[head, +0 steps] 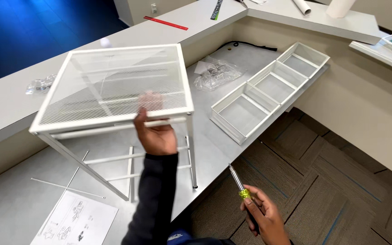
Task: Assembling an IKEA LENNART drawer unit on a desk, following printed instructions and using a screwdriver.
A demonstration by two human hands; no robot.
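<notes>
From the head view I see my left hand (156, 131) wrapped around the near top rail of the white wire-mesh rack (114, 84), fingers curled over the front edge and thumb below, so it is closed on that rail. The rack stands tilted on the grey desk (223, 145), its near right leg (191, 152) planted close to the desk's front edge, with only a narrow strip of surface between foot and drop-off. My right hand (262, 218) hangs out past that edge, over the carpet (341, 181), fingers closed around the handle of a screwdriver (241, 188) whose shaft points up and left toward the desk; it is near the rack's leg but not touching it. To the right of the rack lie a clear plastic bag of hardware (214, 72) and a row of white mesh trays (271, 88) that run right along the desk's angled edge, one corner overhanging. Left of my forearm, loose thin rods (66, 188) and an instruction sheet (75, 220) take up the near desk, leaving open room mainly between rack and trays.
</notes>
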